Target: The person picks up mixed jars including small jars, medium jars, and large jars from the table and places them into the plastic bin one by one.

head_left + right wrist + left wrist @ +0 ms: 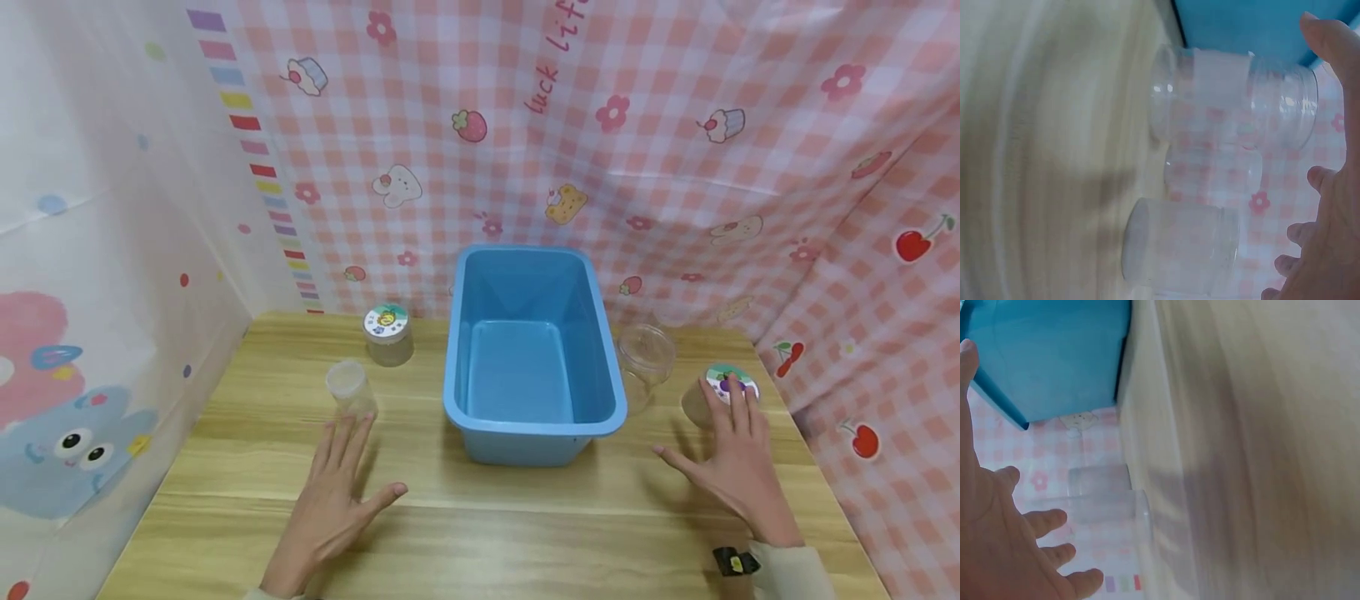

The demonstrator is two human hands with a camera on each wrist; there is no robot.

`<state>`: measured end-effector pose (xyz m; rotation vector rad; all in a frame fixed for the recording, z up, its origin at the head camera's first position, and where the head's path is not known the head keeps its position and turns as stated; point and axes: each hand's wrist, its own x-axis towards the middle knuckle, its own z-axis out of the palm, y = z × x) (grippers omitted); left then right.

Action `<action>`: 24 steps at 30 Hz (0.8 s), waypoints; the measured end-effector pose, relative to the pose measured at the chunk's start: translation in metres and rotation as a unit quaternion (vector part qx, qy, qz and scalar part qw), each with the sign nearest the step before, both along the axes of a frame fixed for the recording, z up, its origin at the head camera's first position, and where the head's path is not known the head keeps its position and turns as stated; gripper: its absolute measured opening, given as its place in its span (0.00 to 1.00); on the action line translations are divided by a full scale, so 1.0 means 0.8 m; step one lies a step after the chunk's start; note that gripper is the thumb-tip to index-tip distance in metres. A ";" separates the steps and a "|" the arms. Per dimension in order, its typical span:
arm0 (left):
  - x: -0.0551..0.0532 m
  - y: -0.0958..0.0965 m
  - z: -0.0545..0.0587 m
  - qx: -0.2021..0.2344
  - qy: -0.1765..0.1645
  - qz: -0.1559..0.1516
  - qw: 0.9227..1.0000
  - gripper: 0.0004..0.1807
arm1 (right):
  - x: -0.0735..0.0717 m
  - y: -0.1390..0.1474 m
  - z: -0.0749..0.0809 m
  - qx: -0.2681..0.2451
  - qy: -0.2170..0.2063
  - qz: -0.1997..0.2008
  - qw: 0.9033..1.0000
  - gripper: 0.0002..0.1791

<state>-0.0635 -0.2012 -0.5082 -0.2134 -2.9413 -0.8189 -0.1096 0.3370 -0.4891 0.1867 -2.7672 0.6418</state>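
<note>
My left hand [322,508] is held over the table with fingers straight and thumb spread, fingertips close to a clear plastic jar with a whitish lid [347,380]. In the left wrist view that jar [1104,519] stands upright beyond the fingers [1047,522]. My right hand [735,471] is spread too, its fingers overlapping a clear jar with a green, white and purple lid label [733,375] in the head view. The right wrist view shows this jar [1179,247] in front of the palm, with nothing gripped.
Between the hands stands a blue plastic bin [536,427], with its inside bare. A clear jar [647,354] stands close to its right side. Behind the left jar is another jar [390,348] with a yellow-and-green label. Patterned cloth [480,183] hangs along the table's back edge.
</note>
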 end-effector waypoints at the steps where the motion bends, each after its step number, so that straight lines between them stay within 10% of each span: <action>1: -0.001 0.002 0.001 0.007 0.004 -0.005 1.000 0.56 | -0.001 0.002 0.002 -0.005 -0.001 -0.001 1.000 0.64; 24: -0.042 0.051 0.041 0.130 0.115 -0.088 0.981 0.52 | -0.041 0.042 0.017 -0.088 -0.046 -0.053 0.994 0.64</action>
